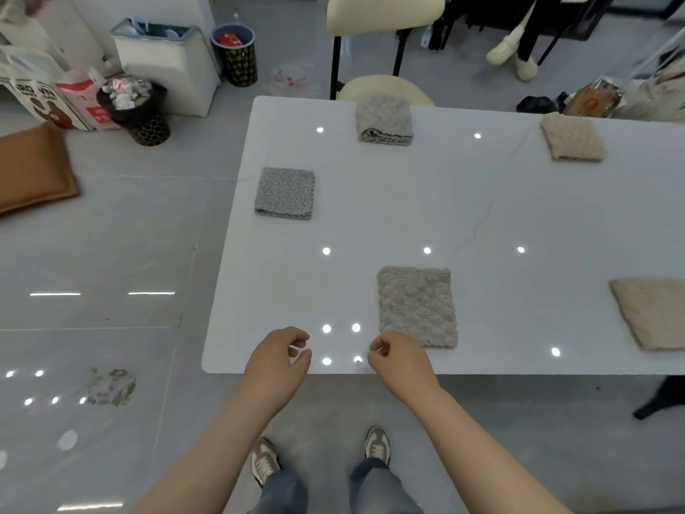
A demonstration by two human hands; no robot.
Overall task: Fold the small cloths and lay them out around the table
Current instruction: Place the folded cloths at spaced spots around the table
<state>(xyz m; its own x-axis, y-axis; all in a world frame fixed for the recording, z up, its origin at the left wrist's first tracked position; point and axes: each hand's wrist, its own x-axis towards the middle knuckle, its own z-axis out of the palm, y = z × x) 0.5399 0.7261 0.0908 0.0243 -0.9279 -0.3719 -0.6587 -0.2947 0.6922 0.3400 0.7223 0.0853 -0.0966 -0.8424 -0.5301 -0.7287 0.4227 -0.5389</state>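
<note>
Several folded small cloths lie around the white table [482, 202]. A grey one [417, 306] sits near the front edge, a patterned grey one [284, 192] at the left end, another grey one [384, 120] at the far edge. Two beige cloths lie to the right, one far [572, 137], one near [652, 311]. My left hand [276, 359] and my right hand [398, 359] hover over the table's front edge with fingers loosely curled, holding nothing. The right hand is just in front of the near grey cloth, not touching it.
A cream chair [385, 42] stands at the far side. Two dark bins [139, 109] [235, 53], a white box [166, 61] and bags stand on the floor at the back left. A brown cushion [33, 165] lies left. Another person's legs [519, 50] show far right.
</note>
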